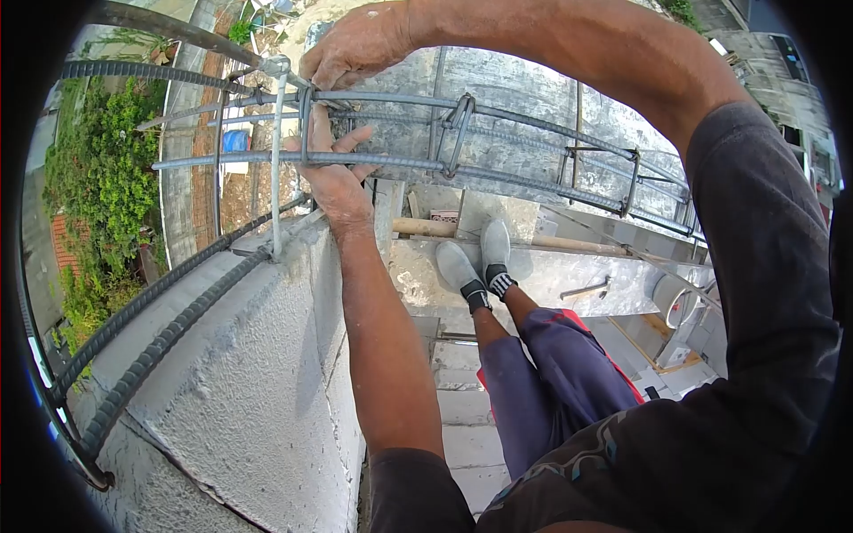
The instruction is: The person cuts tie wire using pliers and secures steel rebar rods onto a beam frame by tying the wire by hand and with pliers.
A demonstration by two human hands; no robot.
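A cage of steel reinforcing bars (511, 115) with tied stirrups runs left to right across the upper view. My left hand (338, 188) reaches up at the cage's lower bar, fingers spread behind and between the bars, beside a stirrup (306, 133). Above it, my right hand (360, 44) is closed, with its fingertips bunched at the upper bar near the same stirrup; what they pinch is hidden. A thin upright rod (278, 169) stands just left of my left hand.
Thick ribbed bars (169, 342) rise over a rough concrete wall (240, 355) at left. My shoes (471, 262) stand on a narrow ledge beside a wooden pole (422, 227). A round bucket (677, 298) is at right. Green bushes (111, 169) and ground lie far below.
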